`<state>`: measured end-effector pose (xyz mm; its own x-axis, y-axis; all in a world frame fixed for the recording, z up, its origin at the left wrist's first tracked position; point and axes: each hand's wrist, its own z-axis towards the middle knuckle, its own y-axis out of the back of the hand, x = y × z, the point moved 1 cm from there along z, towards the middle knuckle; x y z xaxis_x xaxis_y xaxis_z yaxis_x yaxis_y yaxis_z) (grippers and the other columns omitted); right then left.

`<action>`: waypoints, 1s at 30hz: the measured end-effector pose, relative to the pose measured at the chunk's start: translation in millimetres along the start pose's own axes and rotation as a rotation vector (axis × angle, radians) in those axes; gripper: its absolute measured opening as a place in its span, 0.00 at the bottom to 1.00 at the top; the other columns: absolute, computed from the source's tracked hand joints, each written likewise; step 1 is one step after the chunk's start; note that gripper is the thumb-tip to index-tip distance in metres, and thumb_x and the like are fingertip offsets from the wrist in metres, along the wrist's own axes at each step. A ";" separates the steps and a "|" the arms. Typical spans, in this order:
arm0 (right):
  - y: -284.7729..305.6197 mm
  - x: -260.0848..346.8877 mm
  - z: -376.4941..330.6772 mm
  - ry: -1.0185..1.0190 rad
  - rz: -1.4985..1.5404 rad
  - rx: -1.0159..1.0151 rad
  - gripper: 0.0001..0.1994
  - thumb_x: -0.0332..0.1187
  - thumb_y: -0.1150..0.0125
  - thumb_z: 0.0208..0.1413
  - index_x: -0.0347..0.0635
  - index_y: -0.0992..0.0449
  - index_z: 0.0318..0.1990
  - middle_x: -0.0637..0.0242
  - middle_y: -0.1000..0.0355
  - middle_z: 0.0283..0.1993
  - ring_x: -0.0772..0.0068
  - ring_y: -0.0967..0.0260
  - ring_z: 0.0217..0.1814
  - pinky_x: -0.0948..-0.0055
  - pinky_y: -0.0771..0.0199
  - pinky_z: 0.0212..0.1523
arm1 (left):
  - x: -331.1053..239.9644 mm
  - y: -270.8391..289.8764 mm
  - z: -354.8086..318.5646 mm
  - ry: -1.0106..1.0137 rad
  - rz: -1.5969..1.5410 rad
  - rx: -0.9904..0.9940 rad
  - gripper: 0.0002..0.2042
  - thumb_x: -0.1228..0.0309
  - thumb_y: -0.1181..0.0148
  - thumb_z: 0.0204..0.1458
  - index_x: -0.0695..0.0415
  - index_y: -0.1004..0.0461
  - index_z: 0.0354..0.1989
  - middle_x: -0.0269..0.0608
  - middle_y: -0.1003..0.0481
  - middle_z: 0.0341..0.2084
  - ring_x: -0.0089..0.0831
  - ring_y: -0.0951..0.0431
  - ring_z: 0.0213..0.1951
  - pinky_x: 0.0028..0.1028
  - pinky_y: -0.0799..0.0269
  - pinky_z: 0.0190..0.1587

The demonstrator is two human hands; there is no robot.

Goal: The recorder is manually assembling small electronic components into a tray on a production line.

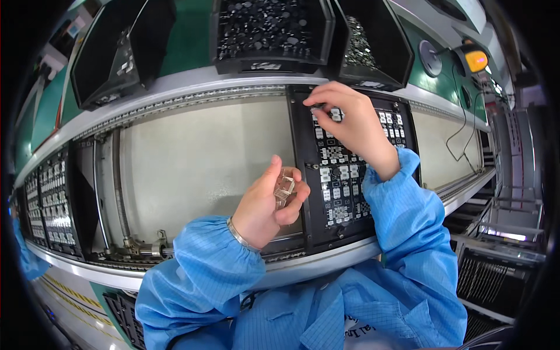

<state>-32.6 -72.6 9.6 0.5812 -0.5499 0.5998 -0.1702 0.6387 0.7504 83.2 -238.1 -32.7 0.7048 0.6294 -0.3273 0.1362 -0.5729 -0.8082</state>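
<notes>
Currently the person is working at a conveyor line, populating a black carrier tray (303,175) of small circuit boards that is sitting on the belt directly in front of them. The right hand (350,125) is reaching to the tray's far edge, its fingertips (318,104) pinched together on a small component (too small to identify) and pressing it at the top row of boards. The left hand (265,204) is hovering just left of the tray, curled closed around a small stack of thin metal parts (284,189), thumb and fingers gripping it upright.

Judging progress: the boards across the tray are showing white and metallic parts in most positions, so the tray appears largely populated; the hand is covering the top row, where work appears to be going on. Several parts are remaining in the left hand, suggesting more placements are outstanding.

Black parts bins (271,32) are hanging above the belt. Another populated tray (52,198) is lying further left on the conveyor (204,157).
</notes>
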 end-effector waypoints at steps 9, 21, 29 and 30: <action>-3.8 -2.5 -3.1 0.075 -0.309 0.042 0.21 0.19 0.40 0.42 0.42 0.28 0.48 0.62 0.28 0.38 0.62 0.28 0.42 0.67 0.28 0.44 | 0.7 5.0 -2.2 0.069 -0.168 0.022 0.20 0.48 0.67 0.62 0.51 0.35 0.33 0.31 0.36 0.18 0.18 0.48 0.11 0.21 0.54 0.16; -8.2 -4.0 -4.8 0.153 -0.390 -0.004 0.19 0.20 0.40 0.42 0.43 0.28 0.45 0.64 0.28 0.37 0.61 0.29 0.40 0.66 0.29 0.41 | 1.2 0.8 1.2 0.065 -0.160 -0.003 0.21 0.48 0.67 0.63 0.51 0.35 0.32 0.31 0.38 0.17 0.18 0.49 0.11 0.21 0.54 0.16; -11.4 -3.4 -5.7 0.194 -0.412 -0.025 0.18 0.20 0.40 0.43 0.42 0.29 0.45 0.63 0.29 0.35 0.59 0.30 0.38 0.65 0.29 0.38 | 2.0 -0.9 2.5 0.029 -0.186 -0.094 0.19 0.50 0.65 0.63 0.51 0.36 0.31 0.28 0.41 0.15 0.17 0.50 0.11 0.20 0.54 0.16; -11.9 -3.5 -5.7 0.195 -0.410 -0.025 0.18 0.20 0.40 0.43 0.42 0.29 0.45 0.63 0.29 0.35 0.59 0.30 0.38 0.65 0.29 0.38 | 2.6 0.3 2.7 0.015 -0.214 -0.115 0.19 0.51 0.65 0.62 0.51 0.36 0.31 0.28 0.42 0.15 0.17 0.50 0.11 0.20 0.54 0.16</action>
<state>-28.0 -75.2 -3.1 0.7361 -0.6500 0.1888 0.1234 0.4031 0.9068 83.2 -235.2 -35.2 0.6612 0.7357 -0.1465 0.3615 -0.4836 -0.7971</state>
